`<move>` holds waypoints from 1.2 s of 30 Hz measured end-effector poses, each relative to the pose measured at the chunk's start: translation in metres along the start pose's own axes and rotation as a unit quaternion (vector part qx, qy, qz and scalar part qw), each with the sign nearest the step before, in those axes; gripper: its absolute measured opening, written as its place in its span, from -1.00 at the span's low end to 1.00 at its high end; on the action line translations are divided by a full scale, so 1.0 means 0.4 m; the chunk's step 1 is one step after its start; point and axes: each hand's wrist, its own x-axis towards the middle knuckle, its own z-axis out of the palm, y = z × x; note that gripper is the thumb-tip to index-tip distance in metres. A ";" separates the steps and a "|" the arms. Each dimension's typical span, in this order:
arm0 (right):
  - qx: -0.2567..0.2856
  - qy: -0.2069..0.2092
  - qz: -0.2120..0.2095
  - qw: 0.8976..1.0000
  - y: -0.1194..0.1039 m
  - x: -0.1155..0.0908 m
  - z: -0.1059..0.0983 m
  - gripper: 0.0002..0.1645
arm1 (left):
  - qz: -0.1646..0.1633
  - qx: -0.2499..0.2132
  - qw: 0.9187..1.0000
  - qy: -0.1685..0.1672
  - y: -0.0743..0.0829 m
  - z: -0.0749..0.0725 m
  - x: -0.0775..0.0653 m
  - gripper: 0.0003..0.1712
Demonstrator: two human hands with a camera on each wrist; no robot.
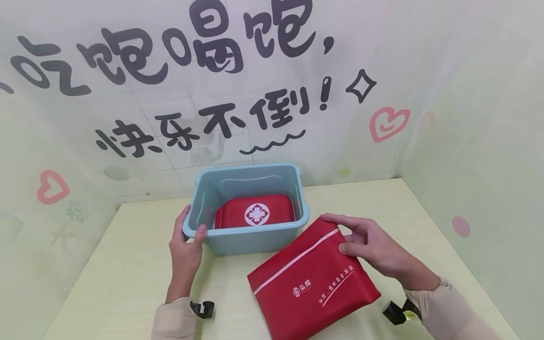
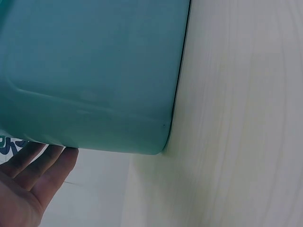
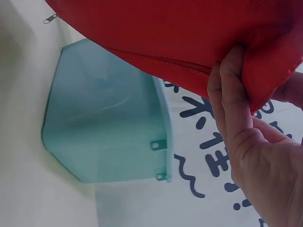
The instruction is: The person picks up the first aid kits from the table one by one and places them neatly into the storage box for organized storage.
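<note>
A red zippered pouch (image 1: pixel 312 283) with white lettering and a pale stripe is pinched at its upper right corner by my right hand (image 1: pixel 376 248). In the right wrist view the pouch (image 3: pixel 189 33) shows its zip edge, and the fingers (image 3: pixel 232 90) press into its underside. My left hand (image 1: pixel 186 250) grips the left rim of a light blue plastic bin (image 1: pixel 250 241), thumb at the front corner. From the left wrist, fingers (image 2: pixel 52 175) lie against the bin's side (image 2: pixel 94 80). Inside the bin sits a red first-aid case (image 1: pixel 238 212) with a white cross emblem.
The bin stands on a pale wooden table (image 1: pixel 127 264) near its back edge. Behind it rises a white wall sheet (image 1: pixel 331 160) with black lettering and hearts. Similar sheets flank the left and right sides.
</note>
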 end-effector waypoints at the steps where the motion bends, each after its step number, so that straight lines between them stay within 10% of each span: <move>1: 0.000 -0.003 -0.004 1.000 -0.008 0.002 0.001 -0.19 | -0.001 0.000 1.000 0.000 0.000 0.000 0.000 -0.24; 36: -0.015 0.062 -0.102 0.993 -0.294 0.093 0.054 -0.28 | 0.026 -0.010 1.000 0.004 -0.012 -0.001 0.005 -0.27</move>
